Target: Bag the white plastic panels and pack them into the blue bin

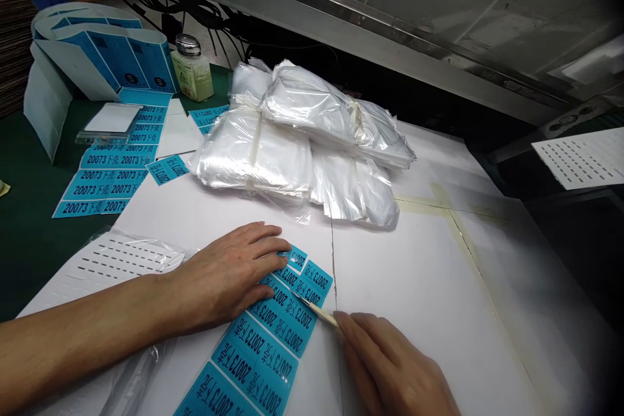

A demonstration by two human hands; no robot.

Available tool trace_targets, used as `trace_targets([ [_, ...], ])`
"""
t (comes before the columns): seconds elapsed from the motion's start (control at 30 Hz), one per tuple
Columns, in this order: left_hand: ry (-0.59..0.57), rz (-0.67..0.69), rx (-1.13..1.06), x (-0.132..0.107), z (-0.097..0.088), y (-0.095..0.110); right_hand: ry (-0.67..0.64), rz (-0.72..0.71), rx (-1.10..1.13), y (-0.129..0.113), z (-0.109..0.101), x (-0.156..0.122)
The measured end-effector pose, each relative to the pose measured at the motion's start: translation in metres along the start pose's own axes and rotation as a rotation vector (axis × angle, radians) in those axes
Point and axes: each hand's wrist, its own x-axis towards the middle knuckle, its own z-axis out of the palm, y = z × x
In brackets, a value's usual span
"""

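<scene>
A strip of blue labels (266, 351) printed in black lies on the white work surface in front of me. My left hand (231, 270) rests on its upper left part, fingers stretched out flat and holding nothing. In my right hand (385, 364) is a thin cream-handled tool (322, 314) with a narrow metal tip, pinched between thumb and fingers. The tip touches or hovers just over the labels near a gap between rows; I cannot tell which. At the strip's far end, one small label (296, 258) sits slightly askew.
Bundled clear plastic bags (292, 136) are piled behind my hands. More blue label sheets (102, 188), a folded label stack (131, 55) and a pump bottle (192, 71) stand at the left. A slotted white sheet in plastic (129, 257) lies beside my left forearm. A metal frame (390, 32) borders the back.
</scene>
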Motion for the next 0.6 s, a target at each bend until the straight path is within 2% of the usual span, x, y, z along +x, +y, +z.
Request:
trace_targets([
  [0.1, 0.004, 0.000, -0.002, 0.000, 0.000, 0.000, -0.022, 0.017, -0.009, 0.000, -0.001, -0.003],
  [0.23, 0.019, 0.007, 0.005, 0.000, 0.001, 0.000, 0.028, 0.015, -0.004, -0.001, -0.004, -0.004],
  [0.4, 0.009, 0.054, 0.058, -0.002, -0.004, 0.002, 0.088, 0.071, 0.204, -0.002, -0.008, -0.005],
  [0.6, 0.085, 0.066, 0.156, -0.017, -0.010, 0.005, 0.067, 0.064, 0.285, -0.015, 0.004, 0.002],
])
